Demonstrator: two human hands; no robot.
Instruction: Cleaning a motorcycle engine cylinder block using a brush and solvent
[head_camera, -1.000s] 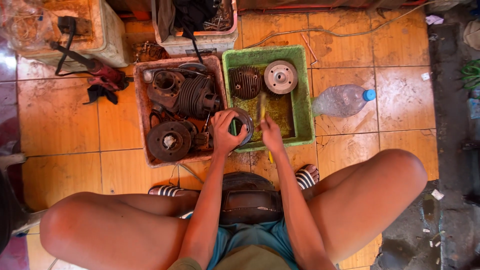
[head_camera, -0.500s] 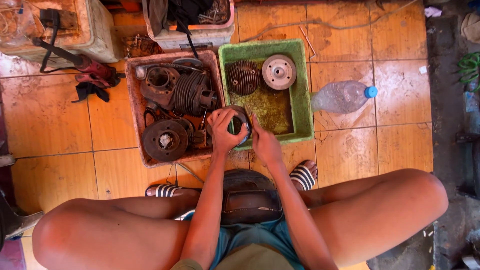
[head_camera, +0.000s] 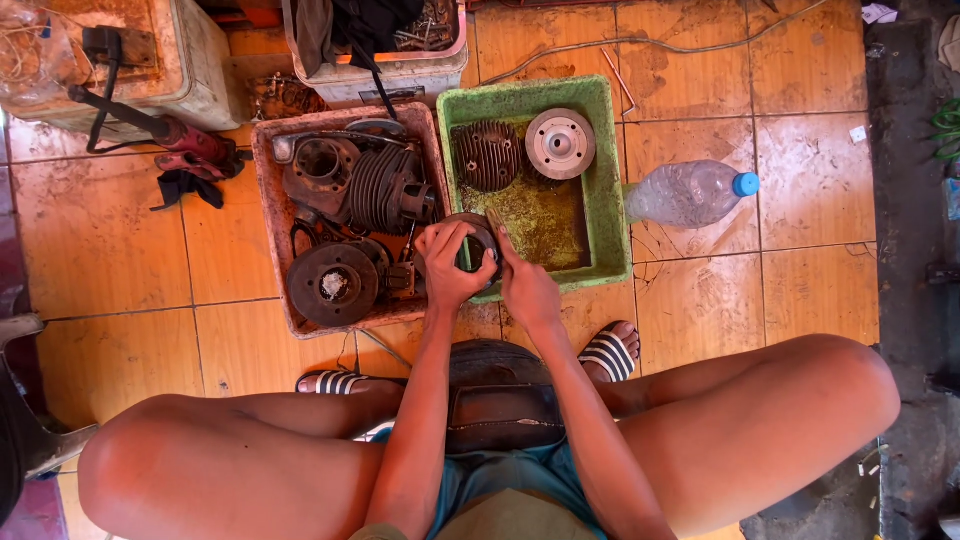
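My left hand (head_camera: 448, 268) grips a dark, greasy metal ring (head_camera: 478, 238) and holds it over the near left corner of a green tray (head_camera: 608, 190). My right hand (head_camera: 527, 288) is beside it, pinching a thin stick-like tool (head_camera: 494, 221) whose tip rests against the ring's right side. Whether the tool is a brush is unclear. Inside the green tray lie a dark finned cylinder head (head_camera: 487, 155) and a pale round disc (head_camera: 560, 143), with dirty liquid on the tray floor.
A reddish tray (head_camera: 266, 205) on the left holds a finned engine cylinder (head_camera: 385, 190), a round flywheel (head_camera: 333, 285) and other greasy parts. A plastic bottle with a blue cap (head_camera: 690, 192) lies to the right. Boxes of tools stand at the back. My bare knees and striped sandals frame the tiled floor.
Both hands stay on the ring at the tray corner. My right hand has shifted slightly toward the ring, working the tool against it.
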